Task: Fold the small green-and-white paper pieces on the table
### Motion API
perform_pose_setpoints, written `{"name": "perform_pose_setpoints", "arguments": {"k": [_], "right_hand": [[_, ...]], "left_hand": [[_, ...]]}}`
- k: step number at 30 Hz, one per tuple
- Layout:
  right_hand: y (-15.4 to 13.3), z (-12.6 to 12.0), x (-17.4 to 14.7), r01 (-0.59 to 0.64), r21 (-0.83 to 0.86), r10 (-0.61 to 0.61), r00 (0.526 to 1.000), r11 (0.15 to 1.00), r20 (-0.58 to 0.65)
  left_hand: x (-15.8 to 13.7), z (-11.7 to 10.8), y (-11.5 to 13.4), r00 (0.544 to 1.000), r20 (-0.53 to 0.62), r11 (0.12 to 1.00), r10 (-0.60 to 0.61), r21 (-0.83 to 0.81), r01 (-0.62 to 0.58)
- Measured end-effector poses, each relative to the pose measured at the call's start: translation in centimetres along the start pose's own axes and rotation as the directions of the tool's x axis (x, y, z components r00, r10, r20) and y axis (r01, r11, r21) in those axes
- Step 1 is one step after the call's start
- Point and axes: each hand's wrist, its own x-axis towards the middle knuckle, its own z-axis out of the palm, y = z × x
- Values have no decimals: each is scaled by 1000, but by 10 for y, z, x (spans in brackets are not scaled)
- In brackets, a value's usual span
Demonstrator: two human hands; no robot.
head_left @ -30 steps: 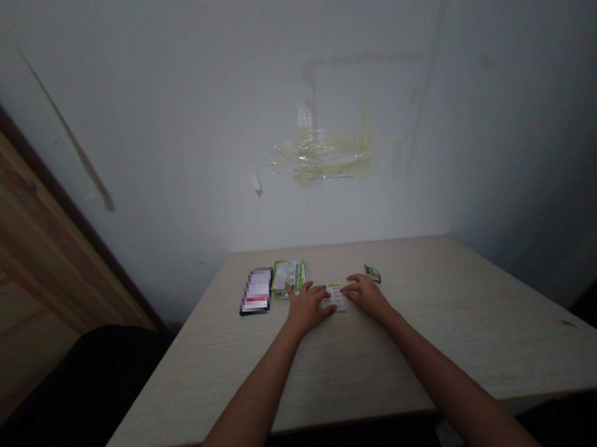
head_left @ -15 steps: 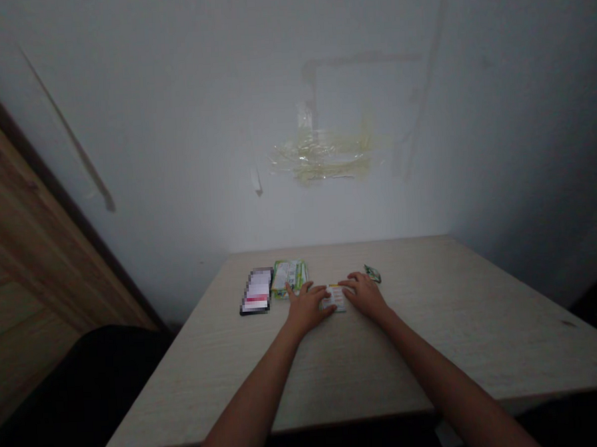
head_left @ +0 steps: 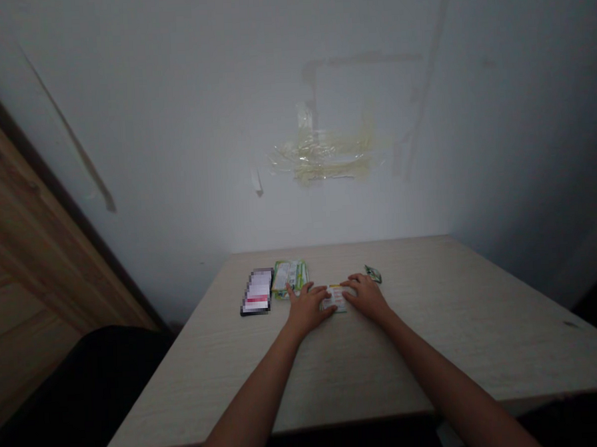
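A small, flat printed packet [head_left: 337, 300], whitish with a yellow strip at its far edge, lies on the table between my hands. My left hand [head_left: 309, 307] rests over its left side, fingers spread and palm down. From the right, my right hand [head_left: 366, 296] reaches its fingertips onto the packet's other side, its fingers also apart. A green and white printed packet [head_left: 291, 277] lies just beyond my left hand, whose fingers come close to its near edge. Behind my right hand is a small crumpled green wrapper piece [head_left: 374, 271], partly hidden.
A phone [head_left: 257, 292] with a lit, blurred screen lies left of the green packet. The pale wooden table [head_left: 227, 381] meets a wall [head_left: 185, 156] with clear tape [head_left: 325, 159] on it. A dark chair-like shape [head_left: 101, 380] stands at the left.
My right hand's fingertips have shifted slightly left onto the small packet. My left hand and the other things stay practically where they were.
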Motion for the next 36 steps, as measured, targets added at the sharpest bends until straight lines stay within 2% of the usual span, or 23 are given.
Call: {"name": "perform_pose_setpoints", "arguments": {"k": [8, 16, 29, 36], "right_hand": [[1, 0, 4, -50, 38, 49, 998, 998, 27], [0, -8, 0, -42, 48, 39, 996, 998, 74], [11, -12, -9, 54, 107, -72, 983, 993, 172], [9, -16, -12, 164, 146, -188, 968, 976, 168]], "left_hand": [[0, 0, 0, 1000, 6, 1000, -1, 7, 1], [-1, -1, 0, 1000, -10, 1000, 2, 11, -2], [-1, -2, 3, 1000, -8, 1000, 2, 9, -2], [-2, -3, 3, 1000, 0, 999, -11, 32, 11]]}}
